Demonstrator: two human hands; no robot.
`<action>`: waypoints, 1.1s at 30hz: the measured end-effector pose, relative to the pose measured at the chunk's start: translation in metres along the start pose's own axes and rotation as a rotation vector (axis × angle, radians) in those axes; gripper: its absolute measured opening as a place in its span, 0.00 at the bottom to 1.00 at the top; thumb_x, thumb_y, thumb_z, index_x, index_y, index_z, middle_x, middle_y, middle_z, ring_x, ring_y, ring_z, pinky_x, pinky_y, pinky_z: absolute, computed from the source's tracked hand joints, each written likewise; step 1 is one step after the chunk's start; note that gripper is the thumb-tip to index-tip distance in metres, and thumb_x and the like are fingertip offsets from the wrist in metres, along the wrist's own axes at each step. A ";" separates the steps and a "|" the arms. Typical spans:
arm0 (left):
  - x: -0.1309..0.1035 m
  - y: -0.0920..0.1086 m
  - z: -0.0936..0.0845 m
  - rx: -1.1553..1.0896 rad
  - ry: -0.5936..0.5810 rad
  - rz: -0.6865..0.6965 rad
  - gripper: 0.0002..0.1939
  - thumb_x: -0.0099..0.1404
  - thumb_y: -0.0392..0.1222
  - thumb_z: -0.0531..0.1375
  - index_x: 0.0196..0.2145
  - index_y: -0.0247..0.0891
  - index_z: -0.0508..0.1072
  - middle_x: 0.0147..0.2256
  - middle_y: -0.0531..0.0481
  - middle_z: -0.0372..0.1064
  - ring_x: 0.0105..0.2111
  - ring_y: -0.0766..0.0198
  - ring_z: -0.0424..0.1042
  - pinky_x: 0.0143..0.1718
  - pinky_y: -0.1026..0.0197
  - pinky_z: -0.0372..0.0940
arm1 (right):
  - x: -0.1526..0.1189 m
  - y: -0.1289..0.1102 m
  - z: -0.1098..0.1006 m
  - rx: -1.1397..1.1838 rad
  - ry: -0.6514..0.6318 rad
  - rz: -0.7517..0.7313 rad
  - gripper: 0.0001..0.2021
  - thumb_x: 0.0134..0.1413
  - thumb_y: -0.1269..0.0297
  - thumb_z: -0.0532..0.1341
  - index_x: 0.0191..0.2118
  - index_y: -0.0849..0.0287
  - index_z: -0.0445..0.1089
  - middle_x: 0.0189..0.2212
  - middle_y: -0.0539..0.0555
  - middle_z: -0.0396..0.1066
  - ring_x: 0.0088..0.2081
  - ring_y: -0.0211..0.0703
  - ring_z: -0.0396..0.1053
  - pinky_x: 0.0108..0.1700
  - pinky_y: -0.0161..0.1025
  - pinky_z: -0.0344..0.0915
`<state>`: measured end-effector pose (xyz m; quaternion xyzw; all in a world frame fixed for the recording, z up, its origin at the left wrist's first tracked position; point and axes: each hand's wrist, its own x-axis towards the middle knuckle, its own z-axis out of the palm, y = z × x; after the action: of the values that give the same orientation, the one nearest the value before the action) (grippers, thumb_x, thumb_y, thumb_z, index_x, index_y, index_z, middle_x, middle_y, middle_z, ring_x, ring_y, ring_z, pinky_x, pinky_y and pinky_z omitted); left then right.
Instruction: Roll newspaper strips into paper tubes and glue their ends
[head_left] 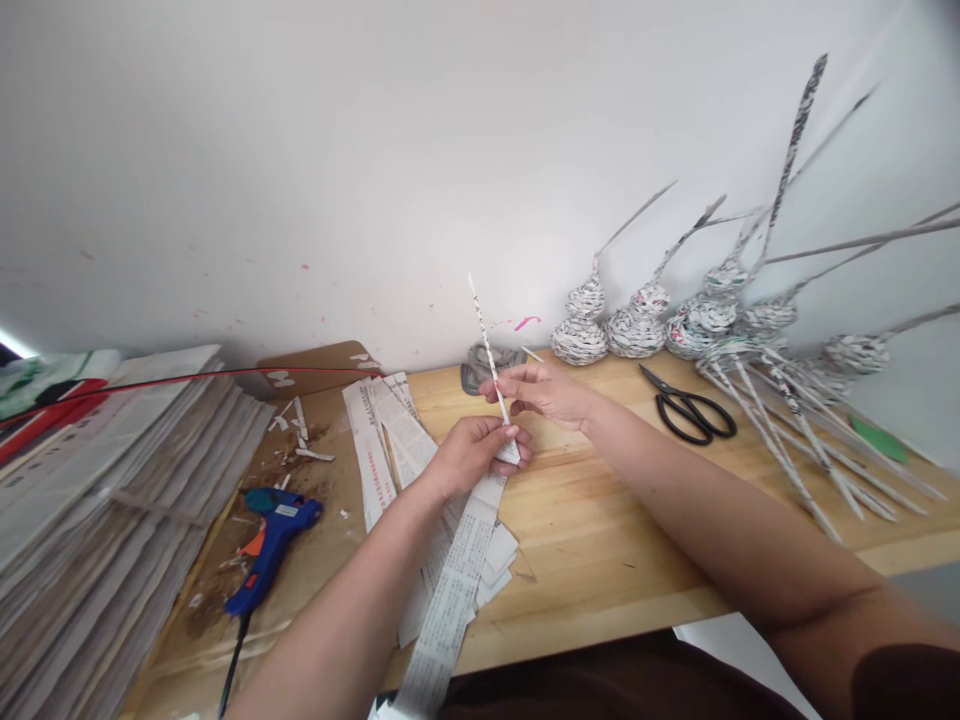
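Note:
A thin rolled newspaper tube (pixel 484 335) stands tilted up between my hands, its tip pointing toward the wall. My left hand (pixel 480 446) is closed around the tube's lower end, where it runs into a flat newspaper strip (pixel 456 590) that trails down over the table's front edge. Higher up, my right hand (pixel 541 393) pinches the tube between thumb and fingers. More cut newspaper strips (pixel 397 435) lie in a loose pile under and beside my left forearm.
At left, a blue glue gun (pixel 277 552) rests on stained brown paper (pixel 315 500) beside stacked newspapers (pixel 112 480). Black-handled scissors (pixel 686 405) lie at right. Several woven paper gourds (pixel 580 338) stand along the wall, with a bundle of paper tubes (pixel 810 430) in front.

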<state>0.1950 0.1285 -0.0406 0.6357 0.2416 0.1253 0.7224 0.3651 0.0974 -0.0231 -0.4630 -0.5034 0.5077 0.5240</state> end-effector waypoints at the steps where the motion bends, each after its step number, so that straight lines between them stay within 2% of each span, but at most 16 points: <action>1: 0.000 0.001 0.000 0.001 0.001 0.001 0.19 0.59 0.53 0.60 0.35 0.32 0.75 0.31 0.44 0.74 0.33 0.62 0.72 0.34 0.61 0.68 | 0.000 0.001 -0.001 0.003 -0.027 0.012 0.14 0.46 0.55 0.67 0.34 0.60 0.76 0.36 0.53 0.74 0.32 0.36 0.66 0.35 0.35 0.60; 3: -0.001 0.003 0.002 0.020 -0.004 0.005 0.19 0.59 0.53 0.60 0.34 0.32 0.74 0.31 0.43 0.73 0.34 0.61 0.72 0.34 0.60 0.68 | 0.001 0.002 0.000 0.004 0.006 0.019 0.13 0.43 0.56 0.69 0.29 0.61 0.75 0.31 0.52 0.73 0.30 0.34 0.65 0.34 0.34 0.60; 6: -0.002 0.006 0.004 0.042 -0.001 0.010 0.18 0.59 0.53 0.60 0.34 0.32 0.74 0.31 0.44 0.73 0.33 0.61 0.72 0.34 0.60 0.68 | 0.002 0.006 0.002 0.012 0.134 0.021 0.15 0.39 0.55 0.70 0.25 0.61 0.71 0.25 0.49 0.70 0.25 0.33 0.62 0.30 0.33 0.58; 9: -0.002 0.007 0.003 0.028 0.022 0.016 0.18 0.59 0.53 0.60 0.34 0.31 0.74 0.31 0.43 0.74 0.32 0.62 0.73 0.33 0.60 0.68 | 0.008 0.009 0.000 -0.083 0.165 -0.023 0.17 0.47 0.49 0.64 0.29 0.60 0.71 0.30 0.52 0.72 0.31 0.38 0.67 0.31 0.35 0.61; 11: -0.002 0.007 0.002 0.010 0.034 0.025 0.18 0.59 0.53 0.60 0.35 0.31 0.73 0.31 0.43 0.74 0.32 0.62 0.73 0.33 0.61 0.68 | 0.016 0.013 -0.006 -0.311 0.222 -0.093 0.18 0.54 0.48 0.59 0.36 0.60 0.72 0.35 0.55 0.73 0.37 0.43 0.69 0.36 0.37 0.63; 14: -0.001 0.006 0.000 0.005 0.056 0.030 0.18 0.59 0.52 0.60 0.36 0.32 0.73 0.31 0.43 0.74 0.31 0.62 0.73 0.33 0.60 0.68 | 0.038 0.024 -0.015 -0.828 0.414 -0.151 0.22 0.55 0.53 0.58 0.50 0.63 0.67 0.45 0.62 0.70 0.45 0.51 0.67 0.47 0.44 0.61; 16: -0.001 0.006 -0.002 0.011 0.076 0.026 0.18 0.60 0.52 0.60 0.36 0.32 0.73 0.31 0.43 0.75 0.31 0.62 0.74 0.33 0.60 0.69 | 0.055 0.032 -0.018 -1.050 0.414 -0.101 0.26 0.53 0.57 0.61 0.55 0.65 0.62 0.51 0.67 0.66 0.48 0.56 0.66 0.49 0.47 0.59; 17: -0.001 0.006 -0.002 0.014 0.082 0.023 0.18 0.59 0.52 0.60 0.36 0.32 0.73 0.31 0.43 0.75 0.31 0.62 0.74 0.33 0.60 0.69 | 0.063 0.037 -0.018 -1.100 0.366 -0.089 0.23 0.54 0.59 0.60 0.54 0.64 0.64 0.50 0.67 0.66 0.49 0.56 0.66 0.49 0.47 0.59; 19: -0.001 0.007 -0.003 0.017 0.091 0.022 0.18 0.59 0.52 0.60 0.35 0.32 0.73 0.32 0.42 0.75 0.31 0.61 0.74 0.33 0.60 0.69 | 0.076 0.044 -0.016 -1.113 0.313 -0.074 0.14 0.57 0.62 0.58 0.47 0.61 0.69 0.45 0.65 0.70 0.47 0.55 0.67 0.47 0.45 0.58; 21: 0.000 0.008 -0.004 0.016 0.095 0.024 0.18 0.59 0.53 0.60 0.35 0.32 0.74 0.32 0.42 0.75 0.32 0.61 0.74 0.33 0.59 0.69 | 0.087 0.049 -0.013 -1.088 0.308 -0.070 0.11 0.59 0.61 0.56 0.41 0.60 0.72 0.40 0.62 0.73 0.44 0.54 0.69 0.45 0.44 0.58; 27: 0.002 0.006 -0.007 -0.015 0.114 0.009 0.18 0.58 0.53 0.61 0.34 0.32 0.74 0.31 0.43 0.75 0.31 0.61 0.75 0.33 0.60 0.69 | 0.102 0.049 -0.013 -0.965 0.399 -0.046 0.20 0.56 0.47 0.56 0.26 0.58 0.72 0.31 0.62 0.75 0.43 0.56 0.69 0.44 0.45 0.58; 30: 0.002 0.006 -0.007 -0.035 0.115 0.022 0.19 0.57 0.53 0.62 0.35 0.32 0.74 0.30 0.43 0.75 0.31 0.61 0.74 0.33 0.60 0.69 | 0.101 0.040 -0.015 -0.865 0.417 -0.014 0.26 0.56 0.41 0.52 0.26 0.58 0.73 0.29 0.62 0.74 0.41 0.55 0.69 0.43 0.45 0.59; 33: 0.003 0.005 -0.008 -0.046 0.128 0.017 0.19 0.56 0.53 0.62 0.34 0.32 0.74 0.29 0.44 0.75 0.30 0.62 0.74 0.33 0.60 0.69 | 0.083 0.026 -0.015 -0.763 0.424 -0.019 0.26 0.60 0.43 0.48 0.36 0.59 0.75 0.32 0.59 0.74 0.39 0.49 0.70 0.41 0.42 0.61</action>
<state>0.1941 0.1374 -0.0364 0.6116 0.2790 0.1773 0.7188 0.3767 0.1821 -0.0452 -0.7128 -0.5404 0.1739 0.4120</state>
